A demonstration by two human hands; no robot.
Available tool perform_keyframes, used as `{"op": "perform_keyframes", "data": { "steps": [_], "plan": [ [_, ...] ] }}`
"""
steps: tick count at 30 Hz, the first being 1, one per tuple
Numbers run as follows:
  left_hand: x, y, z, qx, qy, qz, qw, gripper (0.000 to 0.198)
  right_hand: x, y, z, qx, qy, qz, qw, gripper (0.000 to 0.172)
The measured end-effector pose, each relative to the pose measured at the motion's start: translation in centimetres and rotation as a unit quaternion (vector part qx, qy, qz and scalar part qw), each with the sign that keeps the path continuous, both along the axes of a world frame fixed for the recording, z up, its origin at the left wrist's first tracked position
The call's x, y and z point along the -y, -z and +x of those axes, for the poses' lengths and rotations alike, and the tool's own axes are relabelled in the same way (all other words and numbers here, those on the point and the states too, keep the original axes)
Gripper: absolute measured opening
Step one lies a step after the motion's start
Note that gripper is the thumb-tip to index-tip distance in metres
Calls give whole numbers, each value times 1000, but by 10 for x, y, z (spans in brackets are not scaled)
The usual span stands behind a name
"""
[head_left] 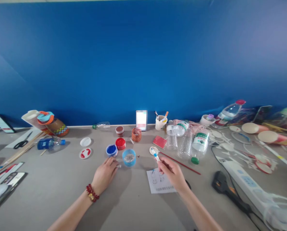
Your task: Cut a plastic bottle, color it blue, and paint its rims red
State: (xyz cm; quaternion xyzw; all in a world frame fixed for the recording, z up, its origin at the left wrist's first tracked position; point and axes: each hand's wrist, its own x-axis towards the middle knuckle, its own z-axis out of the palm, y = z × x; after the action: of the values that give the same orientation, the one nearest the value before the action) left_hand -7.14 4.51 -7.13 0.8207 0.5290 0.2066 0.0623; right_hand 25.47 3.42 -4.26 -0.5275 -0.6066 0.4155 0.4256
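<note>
Blue-tipped brush (155, 155) is sitting pinched in the right hand (172, 171), with thumb and fingers clamped on the white handle low down. My read is that a grip this close to the tip is giving fine control. The tip is pointing to 11 o'clock and hovering at the edge of a small white disc (153, 150); I can't tell if it's touching. The wrist is hanging over a printed paper sheet (157, 186), which is lying at 6 o'clock of the hand, likely so the drawings are staying in sight. The left hand (104, 175) is lying palm-down on the grey table (61, 179), fingers loose and apart, gripping nothing I can make out. It's probably bracing, with supplies in reach. The light-blue cup (129, 157) is sitting at 2 o'clock of it, just beside the fingertips. The blue paint jar (112, 150) is at 12 o'clock, lid off. The red paint jar (120, 143) is touching the blue one at its 1 o'clock, also open. Both jars and the cup are clustering between the hands, so either hand is reaching them easily. A red stick (182, 163) is lying at 2 o'clock of the right hand. Clear water bottles (185, 142) are lying on their sides beyond it.
</note>
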Motion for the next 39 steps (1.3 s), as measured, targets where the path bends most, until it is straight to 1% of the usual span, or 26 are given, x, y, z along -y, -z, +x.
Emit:
{"op": "perform_keyframes", "data": {
  "steps": [2,5,7,9,12,16,21,24,26,30,35,39],
  "plan": [
    [7,-8,-1,37,15,-15,999,13,11,-5,0,39,-30,9,999,34],
    [19,-25,6,173,26,-34,984,11,26,-19,-7,81,-118,49,989,29],
    [25,-39,13,225,34,-22,973,8,32,-29,-15,96,-166,76,978,26],
    [27,-50,20,241,61,-1,969,8,34,-36,-23,120,-183,96,971,25],
    [25,-61,27,227,106,39,967,14,32,-41,-30,155,-176,116,965,25],
    [22,-67,30,200,133,65,969,19,31,-42,-31,176,-169,131,961,24],
    [23,-77,33,160,160,82,971,19,33,-42,-28,202,-164,135,956,27],
    [24,-83,35,133,178,78,972,20,33,-43,-28,222,-161,148,950,27],
    [23,-85,36,104,202,55,972,20,32,-44,-27,237,-167,159,944,26],
    [24,-87,39,67,247,21,966,17,30,-45,-25,259,-183,191,929,24],
    [27,-90,45,92,267,7,959,15,27,-46,-26,227,-191,175,939,24],
    [28,-82,49,79,281,27,956,16,27,-39,-27,214,-201,161,942,27]
  ]
}}
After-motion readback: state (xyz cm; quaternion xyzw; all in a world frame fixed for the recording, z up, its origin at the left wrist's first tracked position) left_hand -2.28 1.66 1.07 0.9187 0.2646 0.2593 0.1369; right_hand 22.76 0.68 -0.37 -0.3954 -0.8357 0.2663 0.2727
